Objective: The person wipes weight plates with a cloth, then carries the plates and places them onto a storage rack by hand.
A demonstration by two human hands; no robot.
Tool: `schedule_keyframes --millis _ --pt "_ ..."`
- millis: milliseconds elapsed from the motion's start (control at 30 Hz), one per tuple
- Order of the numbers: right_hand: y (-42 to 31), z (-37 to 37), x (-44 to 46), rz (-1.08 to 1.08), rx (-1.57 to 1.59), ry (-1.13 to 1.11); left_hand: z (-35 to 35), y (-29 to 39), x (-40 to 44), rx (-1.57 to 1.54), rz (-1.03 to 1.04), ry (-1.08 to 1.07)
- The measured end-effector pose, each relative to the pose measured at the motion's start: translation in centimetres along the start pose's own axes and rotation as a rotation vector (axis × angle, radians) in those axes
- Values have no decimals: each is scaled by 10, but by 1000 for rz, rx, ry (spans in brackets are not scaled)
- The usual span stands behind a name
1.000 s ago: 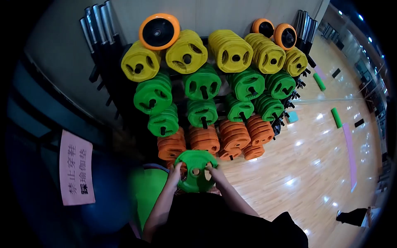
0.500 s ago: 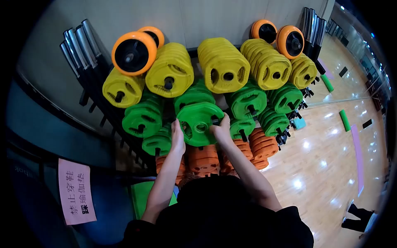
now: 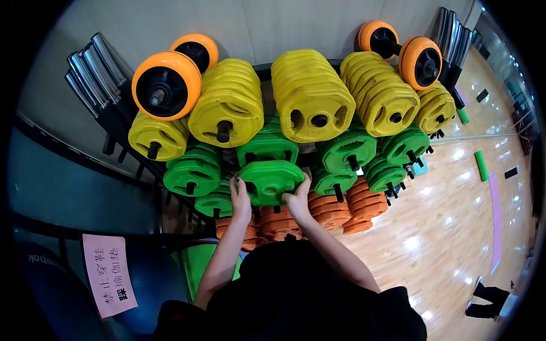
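Between my two hands is a green weight plate (image 3: 271, 183), tilted in front of the rack's middle column. My left hand (image 3: 240, 199) grips its left edge, and my right hand (image 3: 298, 200) holds the right edge with the thumb on the near face. Just behind it more green plates (image 3: 267, 145) hang on the rack. Above them a stack of yellow plates (image 3: 318, 102) sits on its peg. Orange plates (image 3: 278, 220) show below my hands, partly covered by them and by my body.
Orange ab wheels (image 3: 166, 85) rest on top at both sides. Metal bars (image 3: 96, 71) stand at the left end. A pink sign (image 3: 111, 275) hangs at lower left. On the wooden floor at right lie a green roller (image 3: 481, 165) and a purple strip (image 3: 493, 221); a person (image 3: 492, 298) is there.
The held green plate has come lower and tipped flatter, with both hands still on it. The view has shifted closer to the rack.
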State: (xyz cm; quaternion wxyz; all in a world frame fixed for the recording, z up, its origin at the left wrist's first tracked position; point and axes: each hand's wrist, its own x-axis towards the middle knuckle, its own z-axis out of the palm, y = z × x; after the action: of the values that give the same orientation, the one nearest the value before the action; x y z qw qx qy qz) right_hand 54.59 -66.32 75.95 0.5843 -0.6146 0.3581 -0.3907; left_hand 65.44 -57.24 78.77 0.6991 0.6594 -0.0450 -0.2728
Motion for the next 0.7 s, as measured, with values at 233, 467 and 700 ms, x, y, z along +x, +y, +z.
schedule_keyframes --millis 233,467,700 --pt "23 12 23 20 97 -3 2 -2 34 -12 46 -93" --pt "3 21 36 -89 -213 59 -1 -4 42 -168 -31 -218" --pt "18 38 73 -67 -52 220 18 -2 63 276 111 -74"
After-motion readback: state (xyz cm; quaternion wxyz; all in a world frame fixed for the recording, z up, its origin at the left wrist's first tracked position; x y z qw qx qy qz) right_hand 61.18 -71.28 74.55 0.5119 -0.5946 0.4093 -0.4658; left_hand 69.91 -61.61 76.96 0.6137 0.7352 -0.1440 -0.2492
